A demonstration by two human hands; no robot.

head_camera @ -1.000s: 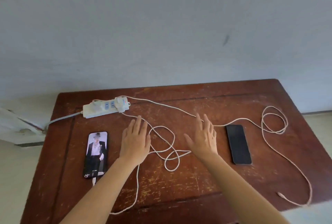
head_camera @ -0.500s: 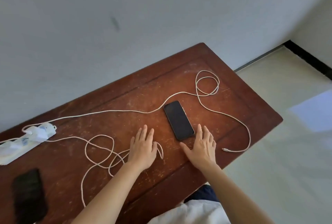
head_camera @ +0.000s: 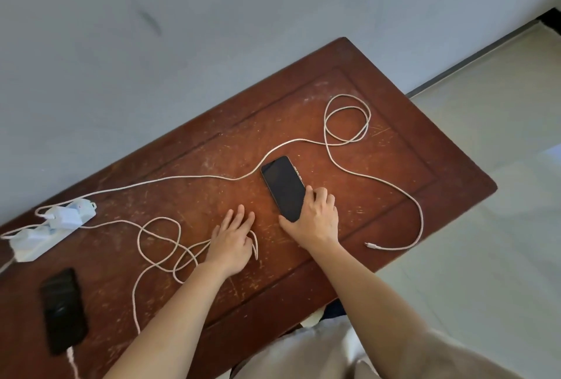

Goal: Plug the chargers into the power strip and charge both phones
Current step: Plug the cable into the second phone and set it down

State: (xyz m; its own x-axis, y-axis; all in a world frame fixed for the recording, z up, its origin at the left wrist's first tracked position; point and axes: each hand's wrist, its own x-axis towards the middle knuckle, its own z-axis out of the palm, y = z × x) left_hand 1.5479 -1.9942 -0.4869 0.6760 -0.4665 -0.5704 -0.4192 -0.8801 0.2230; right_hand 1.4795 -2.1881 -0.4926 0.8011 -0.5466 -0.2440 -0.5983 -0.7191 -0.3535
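A white power strip lies at the table's far left with white chargers plugged into it. A dark-screened phone lies near the left front with a white cable in its bottom end. A second black phone lies in the middle; my right hand grips its near end, thumb on one side and fingers on the other. My left hand rests flat on the wood over a loop of the first cable. The second cable runs past the phone, and its free plug lies near the right front edge.
The brown wooden table stands against a grey wall. Pale tiled floor lies to the right. The front edge is close to my body, and my light clothing shows at the bottom.
My view swung right from the power strip toward the second phone. My right hand moved up from the table beside the phone and closed on its near end. The left phone's screen went dark.
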